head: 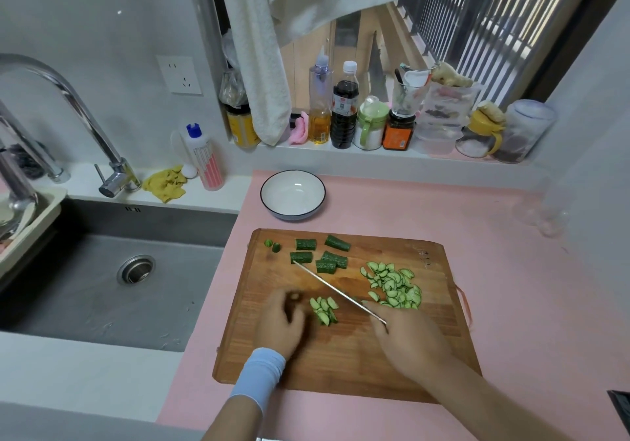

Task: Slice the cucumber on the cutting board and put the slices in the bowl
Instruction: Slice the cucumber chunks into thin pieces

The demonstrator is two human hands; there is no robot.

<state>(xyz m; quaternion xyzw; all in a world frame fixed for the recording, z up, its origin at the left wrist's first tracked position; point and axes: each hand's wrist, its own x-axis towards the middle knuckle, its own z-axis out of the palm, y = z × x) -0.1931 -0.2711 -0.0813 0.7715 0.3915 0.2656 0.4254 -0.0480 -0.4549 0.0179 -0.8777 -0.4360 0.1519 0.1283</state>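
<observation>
Cucumber [320,253] first: where do we find it?

We find it cut up on the cutting board [341,355]. Several dark green chunks lie at the far left of the board, a loose heap of slices [392,285] sits to the right, and a short row of slices lies near the middle.

And our hands?

Our right hand [405,335] grips the knife [334,290]. Its blade slants across the board, with the tip by the chunks and the short row just to its left. Our left hand [281,321] rests on the board, touching that short row. It is blurred, so we cannot tell whether its curled fingers hold anything.

What of the bowl [293,198]?

We see it white with a dark rim, upright on the pink worktop [494,236] just beyond the board's far edge. No slices are in it.

Anything else close by?

We have the sink [102,287] to the left of the worktop.
</observation>
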